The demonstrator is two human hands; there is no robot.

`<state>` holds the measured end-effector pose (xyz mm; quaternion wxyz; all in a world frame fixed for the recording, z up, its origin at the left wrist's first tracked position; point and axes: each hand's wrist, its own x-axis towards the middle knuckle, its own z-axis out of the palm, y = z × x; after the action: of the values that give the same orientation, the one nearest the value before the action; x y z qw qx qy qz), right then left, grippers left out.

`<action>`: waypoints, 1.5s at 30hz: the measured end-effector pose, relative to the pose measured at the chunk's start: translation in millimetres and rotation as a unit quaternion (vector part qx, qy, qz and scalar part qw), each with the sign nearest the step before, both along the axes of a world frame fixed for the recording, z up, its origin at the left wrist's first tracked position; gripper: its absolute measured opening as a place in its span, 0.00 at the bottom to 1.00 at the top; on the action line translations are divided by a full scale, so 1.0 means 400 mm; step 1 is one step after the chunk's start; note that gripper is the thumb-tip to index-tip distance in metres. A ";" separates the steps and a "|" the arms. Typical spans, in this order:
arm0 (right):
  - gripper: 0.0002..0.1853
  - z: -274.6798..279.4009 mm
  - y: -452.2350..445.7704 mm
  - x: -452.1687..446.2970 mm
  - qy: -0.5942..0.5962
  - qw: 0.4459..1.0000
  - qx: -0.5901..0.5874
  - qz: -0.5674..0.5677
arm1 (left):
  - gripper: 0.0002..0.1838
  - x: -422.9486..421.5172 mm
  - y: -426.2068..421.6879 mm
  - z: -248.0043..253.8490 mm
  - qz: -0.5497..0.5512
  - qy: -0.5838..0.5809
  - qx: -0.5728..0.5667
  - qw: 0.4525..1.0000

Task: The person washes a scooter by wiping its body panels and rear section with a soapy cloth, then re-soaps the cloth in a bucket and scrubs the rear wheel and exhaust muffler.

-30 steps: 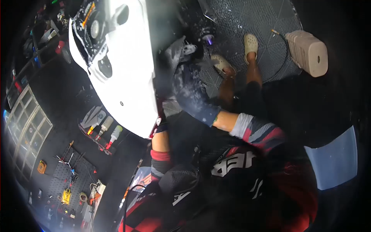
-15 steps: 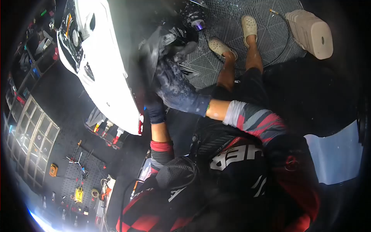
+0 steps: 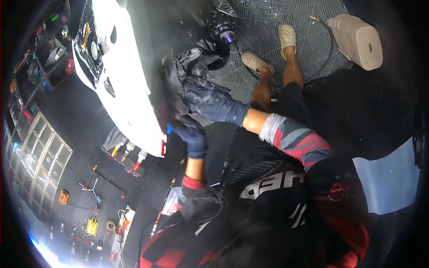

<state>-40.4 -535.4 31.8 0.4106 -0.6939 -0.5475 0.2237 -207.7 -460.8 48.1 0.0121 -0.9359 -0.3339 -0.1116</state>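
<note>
My right hand (image 3: 208, 100), in a dark blue glove smeared with pale residue, is closed on a crumpled grey cloth (image 3: 173, 82). The cloth hangs beside the bright white car body panel (image 3: 123, 76), over a dark, hazy area. Lower down, my left hand (image 3: 192, 139), in a matching glove, reaches up toward the cloth's lower end, close to the panel's red-marked tip. Its fingertips blend into the dark cloth and shadow, so I cannot tell whether they grip it. A headlight (image 3: 94, 50) shows at the panel's left side.
A beige stool (image 3: 357, 42) stands on the grey grid floor (image 3: 254, 15), near a dark hose. Beige clogs (image 3: 287, 38) are on the feet below me. A dark item with a purple ring (image 3: 228, 37) lies ahead. Bottles (image 3: 129, 149) hang left, above a pegboard (image 3: 91, 207).
My left hand has moved right and slightly down, away from the panel's edge. My right hand has shifted slightly with the cloth. The view has tilted a little.
</note>
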 end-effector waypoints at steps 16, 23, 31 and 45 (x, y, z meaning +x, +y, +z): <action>0.24 -0.007 0.271 0.244 -0.512 0.841 -0.171 -0.042 | 0.20 0.381 0.067 0.547 -0.065 -0.009 -0.593 0.803; 0.23 0.064 0.248 0.153 -0.605 0.724 -0.316 -0.095 | 0.17 0.565 0.564 0.323 -0.219 -0.055 -0.188 0.956; 0.33 -0.143 0.405 0.316 -0.423 0.867 -0.261 0.032 | 0.24 0.600 0.700 0.188 -0.329 0.118 -0.019 0.937; 0.39 -0.137 0.371 0.294 -0.915 -0.347 -0.036 0.203 | 0.21 0.678 0.681 0.185 -0.199 0.010 -0.126 0.972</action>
<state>77.4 -387.0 -22.9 0.7138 -0.1325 0.3183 0.6096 63.4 -188.6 122.2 -0.1249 -0.9786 -0.1525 -0.0590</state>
